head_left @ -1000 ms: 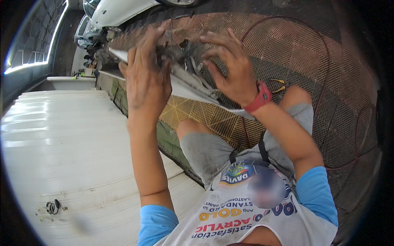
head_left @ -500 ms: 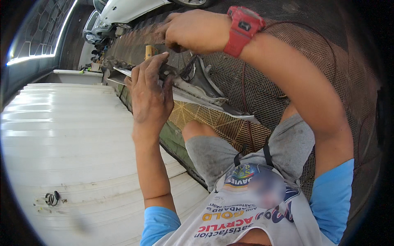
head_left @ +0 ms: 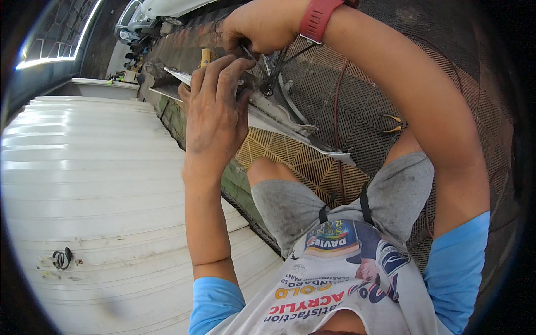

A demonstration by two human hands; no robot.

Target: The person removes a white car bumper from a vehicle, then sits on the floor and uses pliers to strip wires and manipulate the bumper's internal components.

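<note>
A long white car body part (head_left: 279,120) with a greyish, dirty inner side lies slanted in front of my knees. Over its far portion my left hand (head_left: 215,111) is closed, fingers bent across the top and thumb along the near side. Dark cables (head_left: 273,75) stick up from the part beside those fingertips. Just above, my right hand (head_left: 262,28) is bent inward with curled fingers. A thin, shiny strip shows below its fingertips, but what it grips is mostly hidden. A red watch band (head_left: 320,21) circles that wrist.
Pliers with yellow handles (head_left: 393,123) lie on the dark grid mat (head_left: 363,106) to the right, near a reddish hose (head_left: 338,106). A ribbed white panel (head_left: 100,195) fills the left, with a small black cable coil (head_left: 61,258). White cars (head_left: 167,6) stand far off.
My right hand has turned and its fingertips have come in close to the cables. The part and my left hand sit slightly further right in view. The pliers show more fully.
</note>
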